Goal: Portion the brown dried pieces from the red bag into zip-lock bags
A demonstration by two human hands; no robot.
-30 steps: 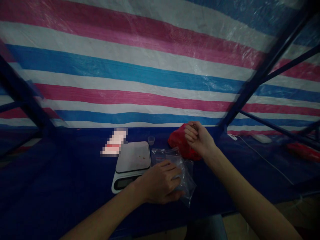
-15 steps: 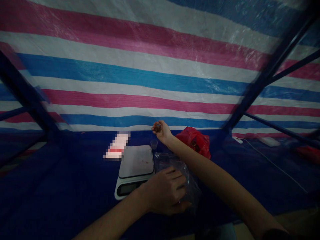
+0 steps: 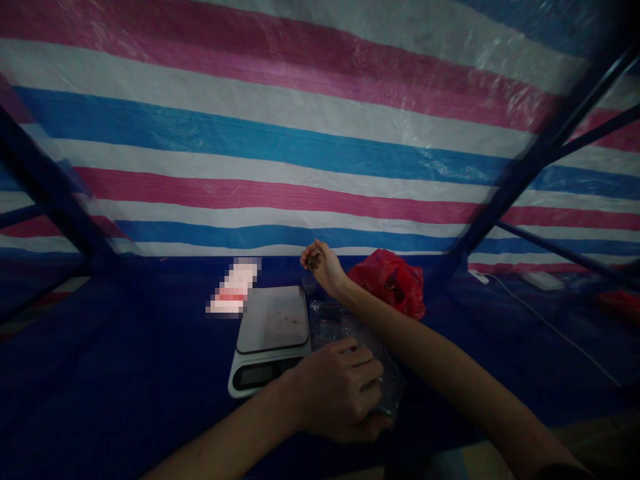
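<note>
My right hand (image 3: 327, 270) is raised near the back of the table, palm turned up. Its fingers curl around a small clump of brown bits (image 3: 314, 260), too small to name. Just below it stands a little clear plastic cup (image 3: 309, 285). My left hand (image 3: 345, 393) lies over a clear plastic bag (image 3: 393, 390), fingers bent down and closed on it; the fingertips are partly hidden. Left of the bags is a white kitchen scale (image 3: 273, 327) with a few brown crumbs on its plate. My left forearm covers part of its front edge.
A red plastic bag (image 3: 393, 283) with dark contents sits open behind my right forearm. A blurred pink-and-white sheet (image 3: 234, 287) lies left of the scale. At right, a white cable (image 3: 555, 333) runs across the blue tabletop (image 3: 150, 347). Blue frame poles and a striped tarp stand behind.
My left hand has shifted slightly right over the clear bag. My right hand has turned a little, and the brown clump shows more plainly. The view has moved slightly.
</note>
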